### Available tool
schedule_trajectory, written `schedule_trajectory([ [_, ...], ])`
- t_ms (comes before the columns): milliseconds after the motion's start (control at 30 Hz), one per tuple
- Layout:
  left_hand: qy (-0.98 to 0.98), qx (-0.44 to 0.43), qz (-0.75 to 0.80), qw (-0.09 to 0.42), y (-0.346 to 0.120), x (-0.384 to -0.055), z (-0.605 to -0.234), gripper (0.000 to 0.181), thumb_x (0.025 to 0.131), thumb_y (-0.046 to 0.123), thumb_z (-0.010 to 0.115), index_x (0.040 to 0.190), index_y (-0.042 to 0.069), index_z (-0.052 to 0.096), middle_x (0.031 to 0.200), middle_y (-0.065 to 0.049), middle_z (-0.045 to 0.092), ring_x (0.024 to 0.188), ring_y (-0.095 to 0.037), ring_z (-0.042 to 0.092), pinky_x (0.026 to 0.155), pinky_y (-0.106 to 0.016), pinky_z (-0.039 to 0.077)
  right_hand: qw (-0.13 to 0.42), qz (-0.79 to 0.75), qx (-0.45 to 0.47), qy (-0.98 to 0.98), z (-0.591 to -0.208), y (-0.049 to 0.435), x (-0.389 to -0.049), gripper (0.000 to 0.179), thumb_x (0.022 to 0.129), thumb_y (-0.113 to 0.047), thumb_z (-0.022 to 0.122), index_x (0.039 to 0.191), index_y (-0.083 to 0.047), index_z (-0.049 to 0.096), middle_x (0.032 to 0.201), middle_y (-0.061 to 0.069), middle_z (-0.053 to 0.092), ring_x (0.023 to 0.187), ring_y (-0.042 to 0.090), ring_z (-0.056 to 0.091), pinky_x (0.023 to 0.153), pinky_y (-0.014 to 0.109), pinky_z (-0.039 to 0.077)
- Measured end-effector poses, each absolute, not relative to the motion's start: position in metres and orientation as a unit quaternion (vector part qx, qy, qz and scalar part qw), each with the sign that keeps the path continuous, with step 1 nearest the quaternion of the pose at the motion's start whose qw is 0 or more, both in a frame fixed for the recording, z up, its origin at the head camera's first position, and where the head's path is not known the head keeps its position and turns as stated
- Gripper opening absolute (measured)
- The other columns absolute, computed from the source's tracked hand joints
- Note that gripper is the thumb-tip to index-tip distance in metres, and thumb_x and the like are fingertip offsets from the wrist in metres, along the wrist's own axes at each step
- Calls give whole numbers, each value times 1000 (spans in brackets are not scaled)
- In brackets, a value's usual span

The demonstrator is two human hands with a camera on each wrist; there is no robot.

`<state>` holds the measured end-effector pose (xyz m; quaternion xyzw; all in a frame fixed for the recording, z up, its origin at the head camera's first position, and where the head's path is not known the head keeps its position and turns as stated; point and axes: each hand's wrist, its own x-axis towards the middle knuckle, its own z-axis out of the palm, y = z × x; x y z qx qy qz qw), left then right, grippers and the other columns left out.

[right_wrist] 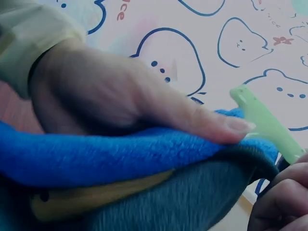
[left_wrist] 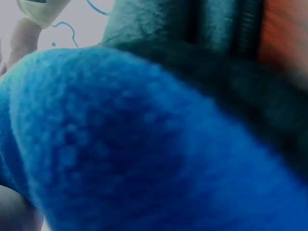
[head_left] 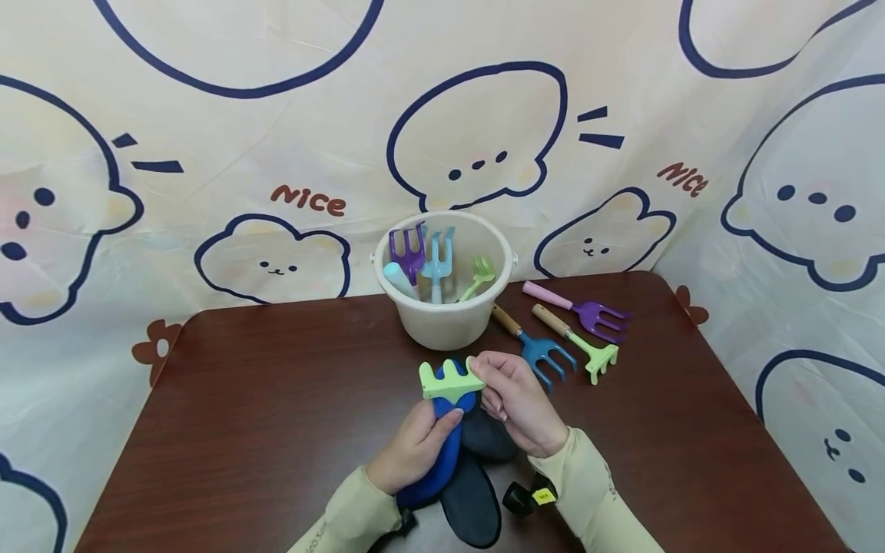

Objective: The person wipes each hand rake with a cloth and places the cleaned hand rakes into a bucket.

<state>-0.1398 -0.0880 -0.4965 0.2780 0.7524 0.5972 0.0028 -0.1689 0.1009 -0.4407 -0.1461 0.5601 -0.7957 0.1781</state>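
A small light-green rake (head_left: 452,384) is held up over the table, its short tines pointing away. My left hand (head_left: 415,442) grips it just below the head through a blue plush cloth (head_left: 442,461), thumb on top. At the right end of the rake head, my right hand (head_left: 515,399) pinches an outer tine between thumb and fingers. Dark grey oval lobes (head_left: 472,499) spread below the cloth. In the right wrist view a wooden handle (right_wrist: 96,195) runs between the blue plush and grey fabric (right_wrist: 168,197). Plush fills most of the left wrist view.
A white bucket (head_left: 445,319) stands at the table's far edge, holding purple, light-blue and green tools. To its right lie a blue fork (head_left: 546,353), a green rake (head_left: 598,357) and a purple fork (head_left: 601,319). A patterned curtain (head_left: 276,153) hangs behind the brown table (head_left: 263,399).
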Motion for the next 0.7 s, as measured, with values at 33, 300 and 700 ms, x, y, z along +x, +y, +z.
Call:
schedule_trajectory([
  [33,752,277,599,-1,-87,-140,-498,20,108,5,50,89,4,55,75,7,41,71,-2,48,72,-23,45,177,-796,-140,562,-441,101,-169,34,110,-21,51,78,-14,61,51,-8,43,42,7,38,41,25,24],
  [300,770,268,578,-34,-84,-139,-512,12,107,5,52,118,1,56,99,-5,61,94,-9,57,87,-24,49,183,-800,-113,560,-439,106,-172,33,110,-23,53,78,-16,62,53,-8,42,43,5,38,45,19,29],
  [700,776,265,573,-10,-83,-139,-516,39,109,12,50,147,6,43,133,-9,63,117,-13,58,106,-27,48,178,-829,-109,519,-440,112,-174,33,111,-25,50,81,-16,59,53,-11,42,43,5,40,45,16,31],
])
